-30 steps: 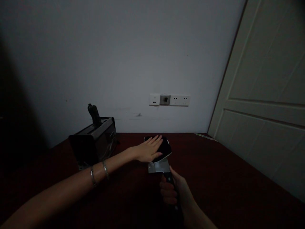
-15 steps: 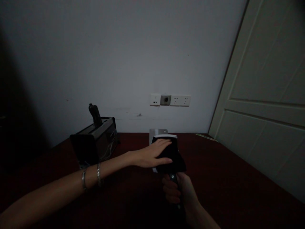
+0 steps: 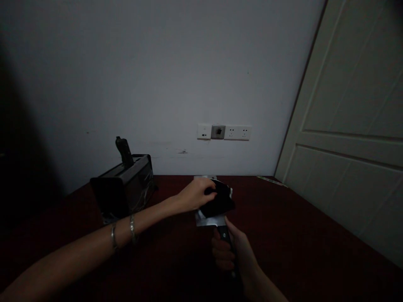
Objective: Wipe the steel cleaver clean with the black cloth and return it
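My right hand [image 3: 234, 249] is wrapped around the black riveted handle of a cleaver [image 3: 208, 221], whose broad metal blade points away from me above the table. A black cloth [image 3: 218, 201] with a white edge lies over much of the blade. My left hand [image 3: 200, 193] grips the cloth with curled fingers, near the blade's left side. Cloth and hand hide most of the blade.
On the left of the dark red table [image 3: 283, 222] stands a black and grey knife block [image 3: 137, 178], with one black handle [image 3: 124, 152] sticking up. Behind are a wall with sockets [image 3: 237, 133] and, at right, a pale panelled door [image 3: 349, 138].
My left hand was spread flat on the cloth and is now curled on it, slightly further left. The cloth has bunched and moved up, baring the blade near the handle.
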Available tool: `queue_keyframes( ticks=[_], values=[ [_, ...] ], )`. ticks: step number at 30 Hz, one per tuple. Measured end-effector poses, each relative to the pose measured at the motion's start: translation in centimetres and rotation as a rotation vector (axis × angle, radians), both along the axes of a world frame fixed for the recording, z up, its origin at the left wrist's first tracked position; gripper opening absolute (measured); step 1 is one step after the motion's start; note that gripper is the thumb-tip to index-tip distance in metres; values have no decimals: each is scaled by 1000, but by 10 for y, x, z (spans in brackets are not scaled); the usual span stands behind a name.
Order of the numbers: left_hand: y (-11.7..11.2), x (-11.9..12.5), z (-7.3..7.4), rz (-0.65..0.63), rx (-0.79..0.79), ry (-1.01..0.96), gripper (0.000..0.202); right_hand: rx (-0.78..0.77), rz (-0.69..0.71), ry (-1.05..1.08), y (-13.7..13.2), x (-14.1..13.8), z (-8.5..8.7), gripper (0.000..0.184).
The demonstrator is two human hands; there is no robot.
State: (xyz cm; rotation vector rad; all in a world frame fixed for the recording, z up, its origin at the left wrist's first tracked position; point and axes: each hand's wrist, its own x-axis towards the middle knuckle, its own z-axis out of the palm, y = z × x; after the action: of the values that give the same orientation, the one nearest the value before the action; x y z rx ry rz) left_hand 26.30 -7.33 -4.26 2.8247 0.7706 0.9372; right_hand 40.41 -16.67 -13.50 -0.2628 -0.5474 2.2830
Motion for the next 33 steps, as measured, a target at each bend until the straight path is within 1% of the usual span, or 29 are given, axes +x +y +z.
queue_keyframes(
  ticks=[2, 3, 4, 5, 6, 8, 10, 11, 13, 15, 18, 20, 23, 25, 28, 31, 33],
  values=[
    [13, -2, 14, 141, 34, -102, 15, -19, 11, -17, 1, 0, -1, 37],
    [19, -4, 21, 195, 88, -136, 16, -34, 11, -24, 1, 0, -2, 39],
    [24, -5, 25, 226, 148, -152, 17, -48, 10, -33, 1, 0, -3, 40],
    [28, -6, 28, 227, 200, -133, 18, -56, 10, -41, 1, 0, -3, 41],
    [30, -8, 27, 201, 237, -80, 19, -55, 8, -44, 2, 0, -4, 43],
    [29, -9, 18, 88, 255, 90, 21, -36, 3, -39, 3, 1, -5, 44],
    [22, -10, 2, -34, 243, 234, 22, -18, 6, -28, 4, 2, -5, 44],
    [17, -11, -6, -75, 228, 258, 22, -16, 6, -21, 5, 3, -5, 43],
    [5, -12, -18, -130, 168, 225, 23, -25, 0, -3, 5, 4, -4, 39],
    [-8, -13, -24, -166, 80, 163, 28, -23, -10, 22, 6, 6, -3, 35],
    [-24, -13, -27, -206, -17, 105, 37, 12, 5, 55, 5, 7, -1, 29],
    [-33, -13, -29, -232, -51, 74, 38, 32, 8, 62, 5, 9, 0, 25],
    [-42, -13, -33, -285, -65, 53, 36, 31, -5, 49, 4, 11, 2, 23],
    [-46, -12, -32, -311, -43, 84, 36, 24, -14, 48, 3, 11, 3, 26],
    [-42, -13, -28, -310, 12, 156, 36, 37, -12, 49, 2, 10, 4, 26],
    [-25, -16, -24, -245, 46, 192, 36, 51, 22, 55, 2, 7, 5, 28],
    [-15, -17, -22, -209, 42, 216, 37, 45, 56, 65, 1, 6, 4, 30]
  ],
)
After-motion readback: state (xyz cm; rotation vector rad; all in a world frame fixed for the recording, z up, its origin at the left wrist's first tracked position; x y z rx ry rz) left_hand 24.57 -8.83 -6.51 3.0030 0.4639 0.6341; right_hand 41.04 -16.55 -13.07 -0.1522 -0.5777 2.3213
